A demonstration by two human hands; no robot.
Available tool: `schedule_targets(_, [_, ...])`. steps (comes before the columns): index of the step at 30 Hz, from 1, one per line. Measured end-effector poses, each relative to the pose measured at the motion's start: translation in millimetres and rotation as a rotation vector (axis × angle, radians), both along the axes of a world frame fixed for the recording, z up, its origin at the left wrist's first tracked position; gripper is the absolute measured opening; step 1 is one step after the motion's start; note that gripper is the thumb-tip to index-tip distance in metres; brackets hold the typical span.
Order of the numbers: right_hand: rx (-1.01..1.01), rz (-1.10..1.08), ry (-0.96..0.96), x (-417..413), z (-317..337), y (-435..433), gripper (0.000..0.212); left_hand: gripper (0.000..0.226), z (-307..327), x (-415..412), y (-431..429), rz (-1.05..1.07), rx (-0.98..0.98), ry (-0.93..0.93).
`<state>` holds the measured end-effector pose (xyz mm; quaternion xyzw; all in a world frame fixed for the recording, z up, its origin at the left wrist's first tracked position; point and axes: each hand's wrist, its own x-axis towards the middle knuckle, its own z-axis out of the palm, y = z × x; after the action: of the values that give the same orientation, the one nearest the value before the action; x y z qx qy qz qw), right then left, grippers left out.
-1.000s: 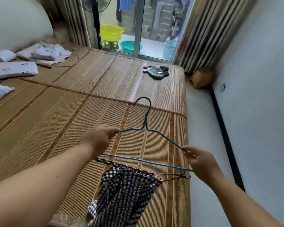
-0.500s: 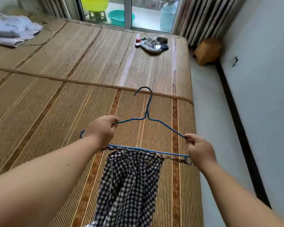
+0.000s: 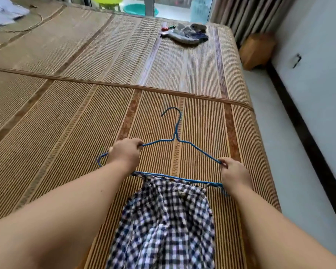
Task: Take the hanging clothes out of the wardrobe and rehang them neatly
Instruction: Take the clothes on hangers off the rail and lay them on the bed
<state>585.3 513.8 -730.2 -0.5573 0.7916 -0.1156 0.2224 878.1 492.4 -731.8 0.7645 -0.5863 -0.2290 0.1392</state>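
Note:
A blue wire hanger [image 3: 176, 133] lies flat over the woven bamboo mat [image 3: 66, 117] on the bed, hook pointing away from me. My left hand [image 3: 125, 153] pinches its left shoulder wire. My right hand [image 3: 233, 172] pinches the right shoulder wire near the corner. A black-and-white checked garment [image 3: 167, 224] hangs from the hanger's bottom bar and trails toward me between my forearms.
A small pile of grey and dark clothes [image 3: 188, 33] lies at the mat's far end. White bedding [image 3: 2, 13] sits at the far left. A brown box [image 3: 255, 50] stands on the floor by the curtain. The white wall [image 3: 314, 74] runs along the right.
The view has tilted down and the hanger with the checked garment has come lower, closer to the mat. Both hands keep their hold on the shoulder wires.

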Motion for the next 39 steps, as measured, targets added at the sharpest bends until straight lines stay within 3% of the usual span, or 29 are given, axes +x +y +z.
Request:
schedule_targets(4, [0.003,0.015,0.019,3,8,7,0.041,0.043,3,-8,6,-0.051,0.015,0.090])
schedule_targets(8, [0.052,0.166,0.001,14,49,37,0.048,0.055,44,-19,47,-0.140,0.072,0.007])
schedule_targets(16, [0.031,0.541,0.006,67,234,116,0.049,0.056,230,-19,168,-0.192,0.094,0.016])
schedule_targets(21, [-0.085,0.743,-0.020,121,352,171,0.051,0.053,349,3,249,-0.100,-0.023,-0.040])
schedule_targets(26, [-0.197,1.077,0.043,183,433,225,0.052,0.053,428,41,328,0.024,-0.138,-0.137])
schedule_targets(39, [-0.443,1.717,-0.068,434,523,400,0.051,0.059,525,221,584,0.522,-0.178,-0.490])
